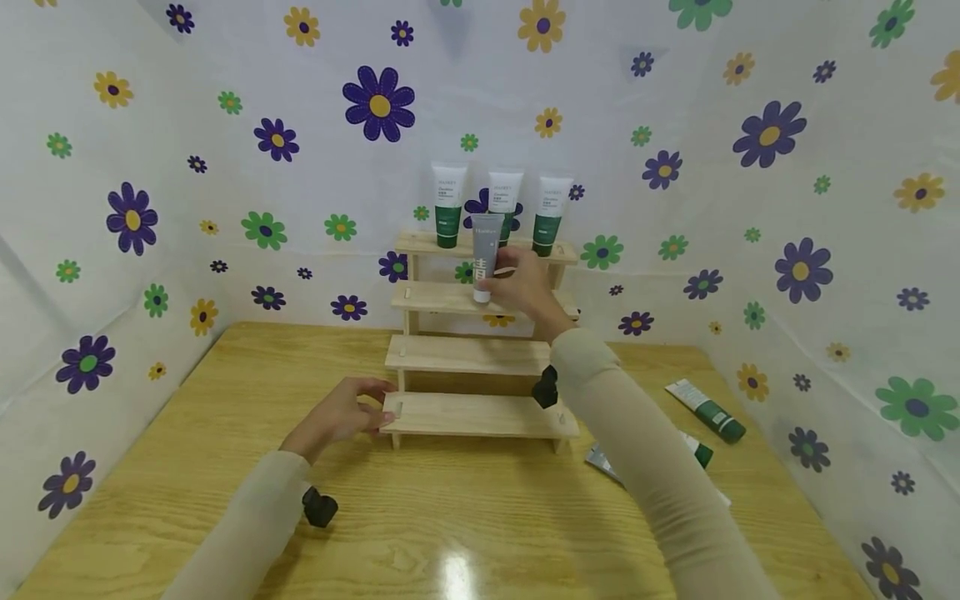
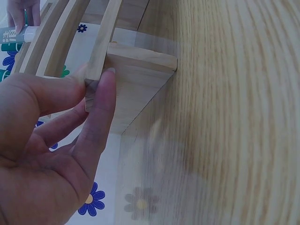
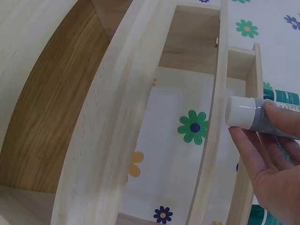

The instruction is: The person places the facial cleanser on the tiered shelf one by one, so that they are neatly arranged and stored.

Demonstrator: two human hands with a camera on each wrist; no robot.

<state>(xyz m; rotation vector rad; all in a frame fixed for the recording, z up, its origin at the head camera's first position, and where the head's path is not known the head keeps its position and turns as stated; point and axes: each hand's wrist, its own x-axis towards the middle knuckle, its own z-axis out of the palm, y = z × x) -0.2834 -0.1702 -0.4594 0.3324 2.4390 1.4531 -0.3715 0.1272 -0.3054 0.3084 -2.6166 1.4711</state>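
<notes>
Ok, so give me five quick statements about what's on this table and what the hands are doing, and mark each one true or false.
1. The right hand holds a gray tube. True.
2. The left hand holds a tube too. False: it grips the end of the bottom shelf.
3. Three white-and-green tubes stand on the top shelf. True.
4. The loose tubes lie left of the wooden stand. False: they lie on the table to its right.
5. The gray tube's white cap points down. True.
</notes>
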